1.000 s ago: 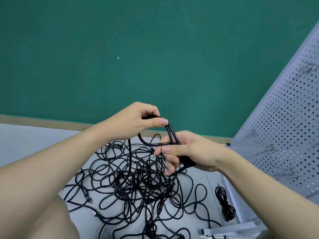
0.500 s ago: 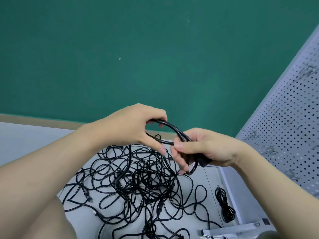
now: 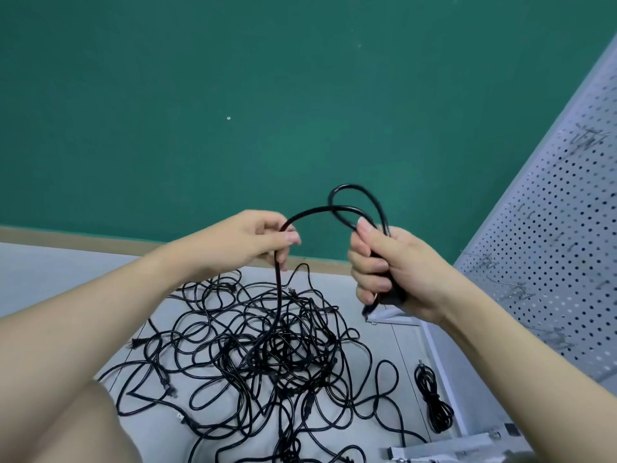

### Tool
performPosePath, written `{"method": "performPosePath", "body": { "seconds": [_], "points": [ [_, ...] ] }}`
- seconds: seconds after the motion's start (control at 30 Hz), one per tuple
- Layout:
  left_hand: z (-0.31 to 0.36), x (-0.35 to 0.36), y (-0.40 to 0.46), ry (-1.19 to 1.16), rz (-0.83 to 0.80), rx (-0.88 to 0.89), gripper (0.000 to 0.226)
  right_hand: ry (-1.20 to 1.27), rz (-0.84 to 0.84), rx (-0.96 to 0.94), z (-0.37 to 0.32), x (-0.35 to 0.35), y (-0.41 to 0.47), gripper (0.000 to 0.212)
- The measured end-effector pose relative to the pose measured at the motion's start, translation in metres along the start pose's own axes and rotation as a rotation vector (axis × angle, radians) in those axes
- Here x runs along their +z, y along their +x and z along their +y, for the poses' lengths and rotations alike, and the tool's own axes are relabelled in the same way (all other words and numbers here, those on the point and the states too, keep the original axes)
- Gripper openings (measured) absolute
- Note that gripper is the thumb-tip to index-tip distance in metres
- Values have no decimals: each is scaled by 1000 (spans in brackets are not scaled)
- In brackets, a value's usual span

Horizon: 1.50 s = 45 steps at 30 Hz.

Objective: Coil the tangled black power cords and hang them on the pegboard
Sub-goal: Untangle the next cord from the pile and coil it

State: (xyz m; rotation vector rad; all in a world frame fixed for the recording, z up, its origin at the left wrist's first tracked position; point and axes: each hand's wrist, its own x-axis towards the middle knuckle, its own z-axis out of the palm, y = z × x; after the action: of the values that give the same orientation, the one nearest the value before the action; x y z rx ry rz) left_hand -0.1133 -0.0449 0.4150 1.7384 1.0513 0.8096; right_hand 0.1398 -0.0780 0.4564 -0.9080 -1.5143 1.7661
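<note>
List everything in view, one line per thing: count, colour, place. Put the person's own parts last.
held cord: one, black, arching between both hands, trailing down into the pile
tangled cords: a pile, number unclear, black, on the floor below the hands
coiled cord: one, black, on the floor by the pegboard's base
pegboard: one, white, perforated, at right
hooks: several, metal, on the pegboard, nothing hanging on them
floor: light grey
wall: green, behind
left hand: pinches the held cord
right hand: grips the gathered loops
knee: bare, lower left
</note>
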Motion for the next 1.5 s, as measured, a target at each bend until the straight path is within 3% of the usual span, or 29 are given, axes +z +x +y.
{"method": "performPosePath", "body": {
  "seconds": [0.1,0.2,0.3,0.37,0.47,0.57,0.67,0.83,1.03,1.17,1.27,1.5],
  "points": [
    [-6,12,-1,-184,-128,-159,42,32,181,-115,5,-5,6,31],
    [-14,30,-4,-7,-234,-325,56,74,307,-209,4,-9,10,29],
    [-13,44,-3,147,-182,-372,61,28,396,-260,3,-14,14,27],
    [-1,48,0,174,-51,-318,57,-48,434,-252,8,-17,18,26],
    [19,53,2,169,57,-86,49,-136,449,-204,18,-14,25,31],
    [28,63,-3,226,56,98,44,-213,384,-180,25,-8,29,40],
    [28,71,-3,367,-10,111,42,-356,272,-151,25,-1,27,42],
    [23,73,-2,426,-53,155,46,-438,268,-165,26,-4,28,39],
    [5,55,-2,479,-224,-39,57,22,411,-200,16,-19,28,31],
    [-7,32,2,365,-209,-156,56,409,481,-227,9,-35,26,26],
    [-11,14,0,411,-227,-294,56,530,522,-260,2,-51,26,24],
    [15,-8,-7,862,-15,-68,33,444,655,-229,3,-67,25,22]
  ]
}}
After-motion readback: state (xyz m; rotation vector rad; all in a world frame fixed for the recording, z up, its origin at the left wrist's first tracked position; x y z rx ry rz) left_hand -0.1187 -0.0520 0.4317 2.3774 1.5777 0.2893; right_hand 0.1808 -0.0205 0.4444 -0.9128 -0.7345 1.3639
